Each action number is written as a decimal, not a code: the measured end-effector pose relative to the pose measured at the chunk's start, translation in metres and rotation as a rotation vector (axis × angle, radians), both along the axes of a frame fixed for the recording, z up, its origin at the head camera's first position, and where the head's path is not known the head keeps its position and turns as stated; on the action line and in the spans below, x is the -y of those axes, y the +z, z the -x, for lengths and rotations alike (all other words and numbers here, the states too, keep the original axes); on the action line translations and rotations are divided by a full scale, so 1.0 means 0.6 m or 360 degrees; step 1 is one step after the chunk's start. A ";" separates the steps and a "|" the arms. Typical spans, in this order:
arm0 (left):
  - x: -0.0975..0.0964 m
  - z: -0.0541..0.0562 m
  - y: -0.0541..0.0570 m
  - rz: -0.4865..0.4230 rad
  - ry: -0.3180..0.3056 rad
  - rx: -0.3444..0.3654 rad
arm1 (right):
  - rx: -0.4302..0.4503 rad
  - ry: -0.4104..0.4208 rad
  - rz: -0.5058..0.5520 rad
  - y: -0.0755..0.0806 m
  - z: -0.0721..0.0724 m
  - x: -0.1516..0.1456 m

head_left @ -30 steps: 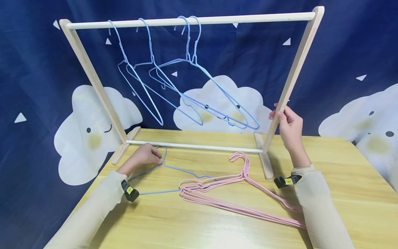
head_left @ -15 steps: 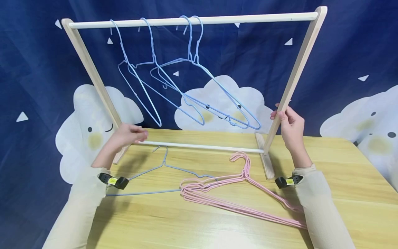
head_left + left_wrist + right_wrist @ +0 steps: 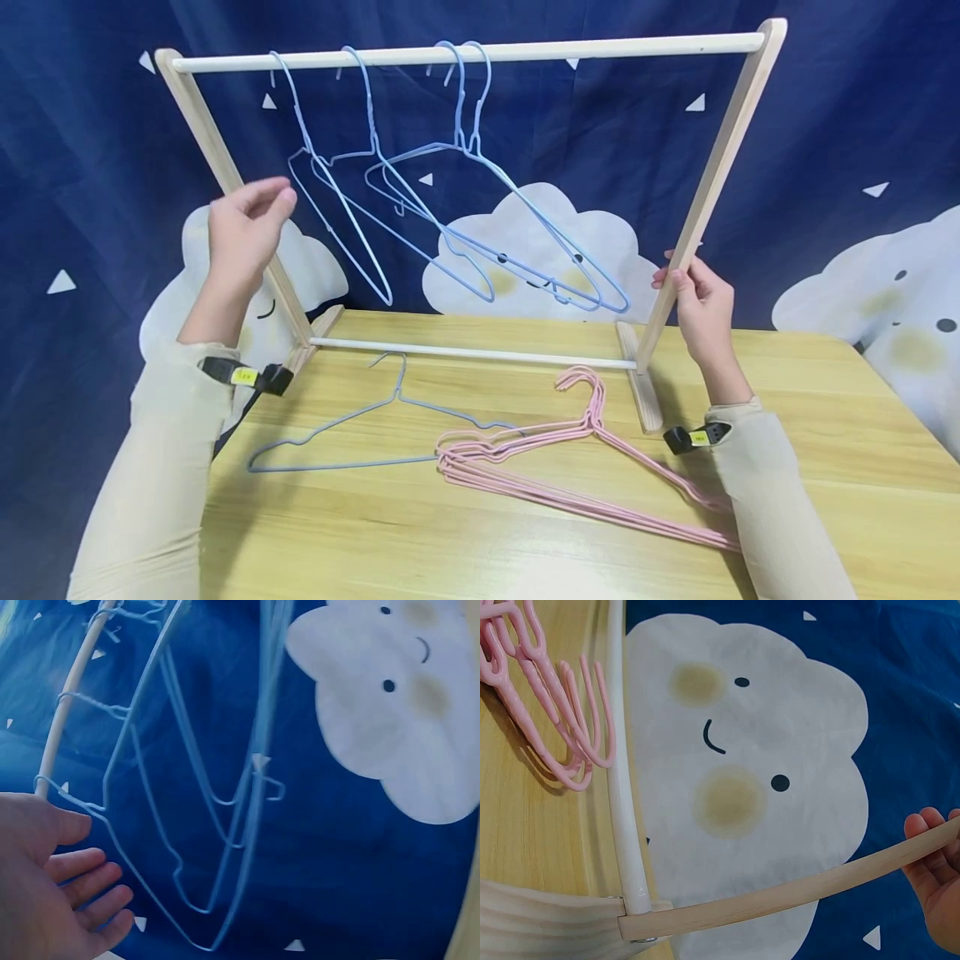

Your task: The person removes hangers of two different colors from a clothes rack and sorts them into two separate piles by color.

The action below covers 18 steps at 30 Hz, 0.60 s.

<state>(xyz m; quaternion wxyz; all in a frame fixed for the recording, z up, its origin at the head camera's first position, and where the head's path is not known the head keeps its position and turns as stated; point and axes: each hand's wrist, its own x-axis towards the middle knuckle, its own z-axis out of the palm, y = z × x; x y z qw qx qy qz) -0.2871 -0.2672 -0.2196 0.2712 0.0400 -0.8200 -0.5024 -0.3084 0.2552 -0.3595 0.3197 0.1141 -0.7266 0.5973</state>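
Note:
My left hand (image 3: 251,225) is in the air beside the rack's left post, with its fingers loosely bent and nothing in them. The left wrist view shows it close to the leftmost blue hanger (image 3: 161,881), apart from it as far as I can tell. Several blue wire hangers (image 3: 375,137) hang from the top rail (image 3: 600,48) of the wooden rack. My right hand (image 3: 705,312) grips the rack's right post (image 3: 708,179), thumb in front and fingertips behind. On the table, another blue hanger (image 3: 337,463) lies flat, its right end under a stack of pink hangers (image 3: 555,500).
A white lower bar (image 3: 480,353) joins the rack's feet just behind the hangers on the wooden table (image 3: 360,533). Behind the table hangs a dark blue curtain (image 3: 840,50) with white clouds and triangles.
My left hand has left the neck of the blue hanger on the table and risen up and left, past the lower bar. My right hand keeps its grip on the post.

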 end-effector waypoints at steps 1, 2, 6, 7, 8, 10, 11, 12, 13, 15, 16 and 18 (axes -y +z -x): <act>-0.001 0.004 0.010 -0.0031 0.0009 -0.0023 | -0.0002 0.0001 0.0001 0.001 0.000 0.000; -0.002 0.008 0.020 -0.0057 0.0009 -0.0037 | -0.0003 0.0004 0.0002 0.002 0.000 0.000; -0.007 0.024 0.049 -0.0121 -0.0031 -0.0042 | -0.0011 0.0010 0.0007 0.002 0.000 0.000; -0.008 0.028 0.054 -0.0121 -0.0046 -0.0029 | -0.0011 0.0014 0.0009 0.001 0.000 0.000; -0.009 0.032 0.058 -0.0131 -0.0060 -0.0014 | -0.0014 0.0017 0.0007 0.001 0.000 0.000; -0.012 0.042 0.066 -0.0117 -0.0083 0.0003 | -0.0016 0.0021 0.0000 -0.001 0.002 -0.001; -0.013 0.046 0.069 -0.0102 -0.0094 0.0002 | -0.0018 0.0020 -0.0007 -0.001 0.002 -0.001; -0.015 0.051 0.071 -0.0091 -0.0104 0.0001 | -0.0018 0.0020 -0.0011 -0.002 0.003 -0.001; -0.017 0.056 0.072 -0.0078 -0.0111 -0.0002 | -0.0021 0.0022 -0.0011 -0.001 0.002 -0.001; -0.022 0.065 0.074 -0.0048 -0.0123 -0.0011 | -0.0028 0.0017 -0.0015 -0.001 0.001 -0.001; -0.024 0.068 0.074 -0.0023 -0.0123 -0.0017 | -0.0031 0.0015 -0.0016 -0.001 0.000 -0.001; -0.029 0.074 0.074 -0.0006 -0.0119 -0.0021 | -0.0039 0.0019 -0.0012 -0.001 -0.001 0.000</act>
